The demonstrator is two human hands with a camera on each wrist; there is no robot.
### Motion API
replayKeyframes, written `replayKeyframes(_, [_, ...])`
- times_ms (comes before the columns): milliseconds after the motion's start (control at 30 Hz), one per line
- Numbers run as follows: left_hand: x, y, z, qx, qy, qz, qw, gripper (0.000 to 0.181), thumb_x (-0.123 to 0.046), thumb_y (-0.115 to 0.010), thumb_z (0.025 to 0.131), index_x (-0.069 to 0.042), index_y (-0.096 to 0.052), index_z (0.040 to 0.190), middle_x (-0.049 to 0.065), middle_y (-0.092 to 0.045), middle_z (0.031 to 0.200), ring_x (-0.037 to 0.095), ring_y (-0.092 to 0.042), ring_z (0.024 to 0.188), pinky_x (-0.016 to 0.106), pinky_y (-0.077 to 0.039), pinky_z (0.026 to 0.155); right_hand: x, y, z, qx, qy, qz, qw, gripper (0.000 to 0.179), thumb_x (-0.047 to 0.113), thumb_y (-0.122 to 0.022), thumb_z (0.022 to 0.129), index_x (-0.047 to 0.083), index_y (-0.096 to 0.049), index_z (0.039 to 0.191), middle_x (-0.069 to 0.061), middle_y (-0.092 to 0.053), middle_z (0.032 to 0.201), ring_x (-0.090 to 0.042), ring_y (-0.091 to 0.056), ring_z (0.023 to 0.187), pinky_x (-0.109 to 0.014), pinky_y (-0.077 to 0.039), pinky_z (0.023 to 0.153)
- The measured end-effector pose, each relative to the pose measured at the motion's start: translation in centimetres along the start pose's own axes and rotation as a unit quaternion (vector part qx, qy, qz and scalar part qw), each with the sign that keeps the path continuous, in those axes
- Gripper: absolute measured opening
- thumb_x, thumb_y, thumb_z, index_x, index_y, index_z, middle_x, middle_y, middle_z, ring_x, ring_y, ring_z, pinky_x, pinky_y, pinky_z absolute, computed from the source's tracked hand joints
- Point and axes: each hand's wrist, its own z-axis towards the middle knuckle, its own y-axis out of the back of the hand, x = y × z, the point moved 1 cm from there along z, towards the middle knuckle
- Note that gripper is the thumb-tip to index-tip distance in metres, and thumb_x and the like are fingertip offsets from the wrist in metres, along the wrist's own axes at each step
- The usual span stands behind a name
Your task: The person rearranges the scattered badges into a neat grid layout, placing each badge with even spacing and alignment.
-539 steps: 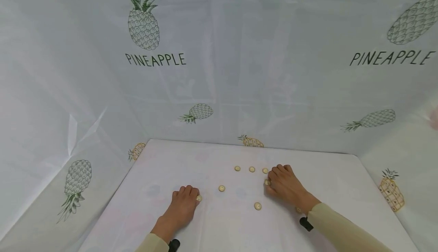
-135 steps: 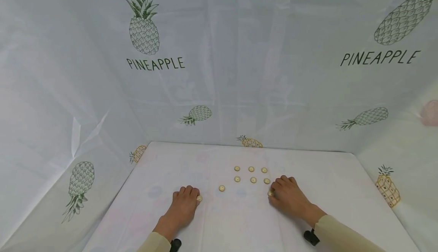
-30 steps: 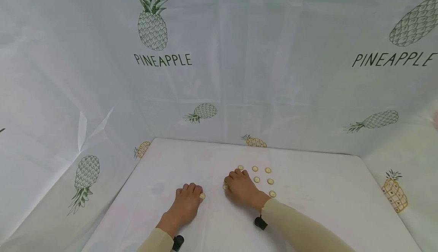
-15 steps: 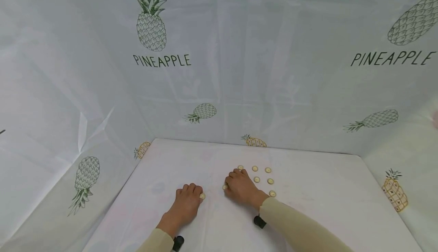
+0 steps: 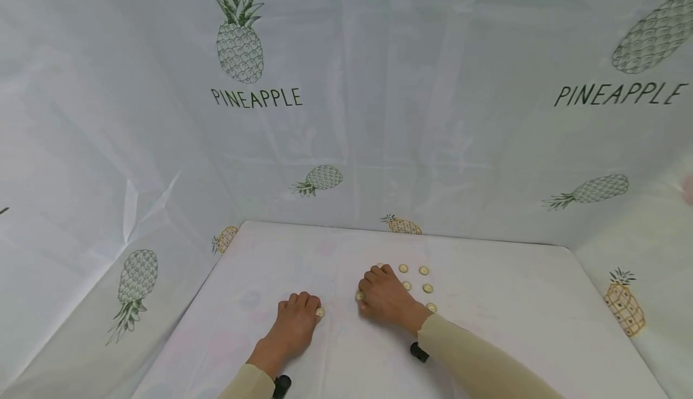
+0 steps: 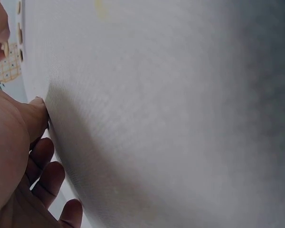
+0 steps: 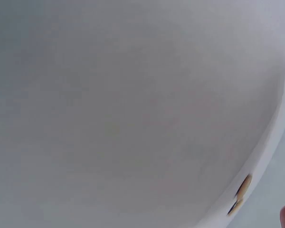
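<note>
Near the table's middle, my right hand point(image 5: 387, 296) pinches a small round cream button point(image 5: 360, 296) between thumb and fingers. In the left wrist view that button point(image 6: 5, 49) appears edge-on, just off the table. To the left, my left hand point(image 5: 295, 324) rests on the table with curled fingers and holds another button point(image 5: 320, 312) at its thumb side. Beyond and beside my right hand lie more buttons: a back row with a middle button point(image 5: 403, 268), a second row with a right-end button point(image 5: 428, 288), and a nearer button point(image 5: 431, 307). My right hand hides part of this layout.
A white cloth covers the table point(image 5: 514, 303). White sheeting point(image 5: 406, 116) printed with pineapples rises behind it and at both sides. Black wrist cameras are strapped under both wrists, including one on the right point(image 5: 419, 352).
Loose buttons have been set into rows. My right hand has left the nearer button, moved left to the one between my hands, and now shifts slightly right with it. My left hand stays put.
</note>
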Motion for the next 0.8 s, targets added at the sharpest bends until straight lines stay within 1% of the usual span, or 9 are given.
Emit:
replayKeyframes(100, [0.1,0.0,0.0,-0.003,-0.005,-0.005,1.0000,0.016,-0.025,-0.062,0.107,-0.012,-0.056,0.114,0.006,-0.055,0.111,0.023,-0.045,0.097,0.051,-0.041,0.086,-0.8,0.5,-1.1,-0.010,-0.006,0.006,0.9999,0.017,0.032,-0.075,0.089,0.017,-0.069,0.089,0.004,-0.063,0.088,-0.017,-0.051,0.086,-0.038,-0.041,0.084])
replayKeyframes(300, [0.1,0.0,0.1,-0.009,-0.006,-0.014,0.9998,0.012,-0.025,-0.060,0.108,-0.013,-0.056,0.110,0.005,-0.053,0.107,0.023,-0.045,0.095,0.051,-0.041,0.085,-3.1,0.8,-3.8,0.000,-0.037,0.028,0.9989,0.017,0.030,-0.076,0.089,0.015,-0.072,0.095,0.004,-0.063,0.091,-0.017,-0.051,0.090,-0.040,-0.041,0.088])
replayKeyframes(433, [0.1,-0.1,0.0,-0.002,-0.004,-0.012,0.9999,0.015,-0.025,-0.062,0.107,-0.012,-0.056,0.112,0.006,-0.054,0.109,0.023,-0.044,0.095,0.050,-0.041,0.085,-4.7,1.5,-5.5,-0.011,-0.046,0.040,0.9981,0.017,0.029,-0.079,0.086,0.015,-0.074,0.096,0.004,-0.066,0.093,-0.017,-0.051,0.091,-0.040,-0.041,0.087])
replayKeyframes(567, [0.1,-0.1,-0.1,-0.003,-0.005,-0.013,0.9999,0.017,-0.025,-0.064,0.106,-0.012,-0.056,0.114,0.006,-0.054,0.111,0.022,-0.044,0.095,0.049,-0.041,0.084,-6.1,2.3,-7.2,-0.019,-0.058,0.050,0.9969,0.018,0.026,-0.082,0.083,0.015,-0.074,0.095,0.004,-0.067,0.094,-0.016,-0.052,0.092,-0.041,-0.040,0.088])
replayKeyframes(700, [0.1,-0.1,-0.1,-0.007,-0.007,-0.015,0.9998,0.016,-0.026,-0.063,0.107,-0.013,-0.056,0.112,0.004,-0.054,0.109,0.021,-0.043,0.094,0.049,-0.040,0.084,-7.1,2.9,-8.5,-0.004,-0.074,0.046,0.9962,0.017,0.025,-0.081,0.084,0.015,-0.074,0.096,0.003,-0.068,0.097,-0.017,-0.054,0.094,-0.041,-0.042,0.088])
replayKeyframes(800, [0.2,-0.2,-0.1,-0.012,-0.008,-0.014,0.9998,0.015,-0.026,-0.064,0.106,-0.014,-0.055,0.110,0.003,-0.053,0.107,0.021,-0.043,0.093,0.049,-0.040,0.084,-7.2,3.3,-9.2,0.016,-0.077,0.045,0.9959,0.015,0.026,-0.080,0.085,0.016,-0.074,0.095,0.004,-0.068,0.097,-0.016,-0.053,0.093,-0.042,-0.042,0.088])
